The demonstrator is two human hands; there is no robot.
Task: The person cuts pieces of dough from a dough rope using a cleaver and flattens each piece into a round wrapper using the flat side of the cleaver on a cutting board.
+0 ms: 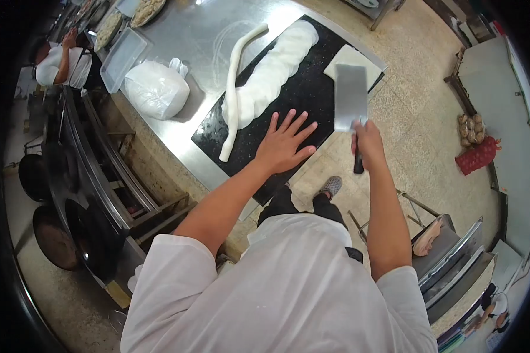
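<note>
My right hand (368, 143) grips the dark handle of a cleaver (351, 97), its broad blade pointing away from me. Behind the blade, a flat pale dough sheet (371, 66) lies at the right corner of a black board (303, 88). My left hand (285, 141) is spread, fingers apart, over the near part of this board, holding nothing. Just beyond it runs a row of overlapping thin dough rounds (277, 67). Along the row's left side stretches a long dough rope (232, 100), its near end on the board.
A white plastic bag (157, 89) with a bulky load sits on the steel table (200, 35), beside a clear plastic tub (123, 59). Woks (56, 235) and a stove stand at left. Another person (65, 62) is at upper left. A red net sack (478, 156) hangs or rests at right.
</note>
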